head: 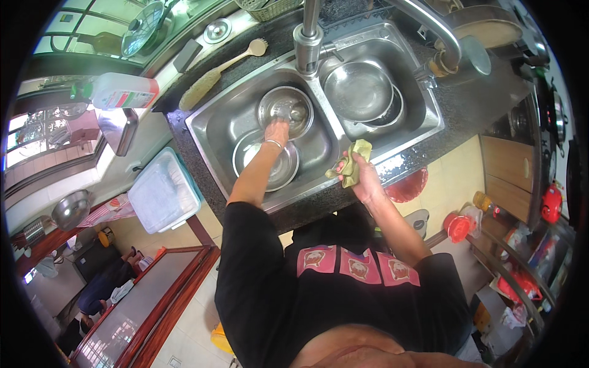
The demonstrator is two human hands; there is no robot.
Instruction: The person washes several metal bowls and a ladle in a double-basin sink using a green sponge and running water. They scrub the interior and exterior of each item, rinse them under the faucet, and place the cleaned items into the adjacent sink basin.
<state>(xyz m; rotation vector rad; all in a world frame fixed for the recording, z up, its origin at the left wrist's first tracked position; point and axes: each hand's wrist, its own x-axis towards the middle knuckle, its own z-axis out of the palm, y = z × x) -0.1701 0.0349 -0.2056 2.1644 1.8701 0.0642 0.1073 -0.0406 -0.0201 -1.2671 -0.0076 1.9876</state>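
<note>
My left hand (277, 131) reaches over the near rim of a steel bowl (262, 112) in the left sink basin (221, 110). Its fingertips are blurred against the bowl's shiny inside, so whether they grip anything is unclear. Just below my left wrist lies a second, wider steel bowl (291, 168). A crumpled olive-green cloth (352, 161) is bunched in my right hand (366, 177), above the sink's front edge. In the right basin (412, 108), a round steel pan or bowl (359, 91) rests on another round vessel (396, 110), which it partly covers.
A faucet (308, 48) rises behind the divider. A long-handled brush (221, 69) lies on the dark counter (487, 92) behind the left basin, near a plastic bottle (124, 90). A lidded plastic bin (161, 193) stands left. A red basin (408, 186) sits below the counter. Another person (103, 287) is at far left.
</note>
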